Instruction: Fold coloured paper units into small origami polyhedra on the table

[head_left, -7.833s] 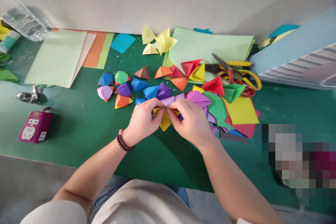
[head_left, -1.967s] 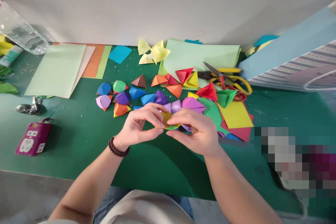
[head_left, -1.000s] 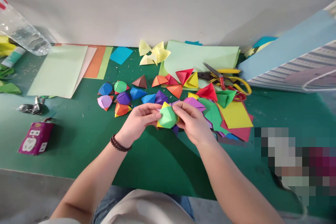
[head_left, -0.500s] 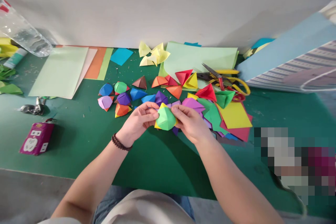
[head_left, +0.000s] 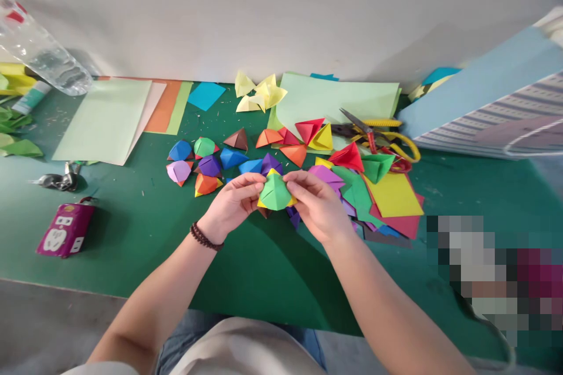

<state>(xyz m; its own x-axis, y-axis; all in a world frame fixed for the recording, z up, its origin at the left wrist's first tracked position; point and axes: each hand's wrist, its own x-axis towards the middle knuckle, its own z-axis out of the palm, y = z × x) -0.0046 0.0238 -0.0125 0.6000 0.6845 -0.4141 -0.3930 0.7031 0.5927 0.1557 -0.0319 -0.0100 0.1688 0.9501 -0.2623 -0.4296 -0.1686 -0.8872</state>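
Both bare hands meet above the green tabletop [head_left: 246, 293], in front of the row of folded papers. Left hand [head_left: 235, 202]: thumb and fingers pinched on the left edge of a faceted, folded paper piece, green on top with yellow pointed corners [head_left: 275, 192]. Right hand [head_left: 319, 205]: thumb and fingers clamped on its right edge. Piece held between the two hands, one yellow tip directed away from the body. Dark beaded bracelet [head_left: 206, 237] on left wrist. Beyond left hand: small faceted two-tone paper piece, orange with yellow corners [head_left: 207, 184], near a green one with red corners [head_left: 204, 147]. To the right: flat square yellow paper sheet [head_left: 398, 194]; behind it, metal tools with red and yellow handles [head_left: 373, 140]. Far left: purple box-shaped object with white markings [head_left: 65, 231].
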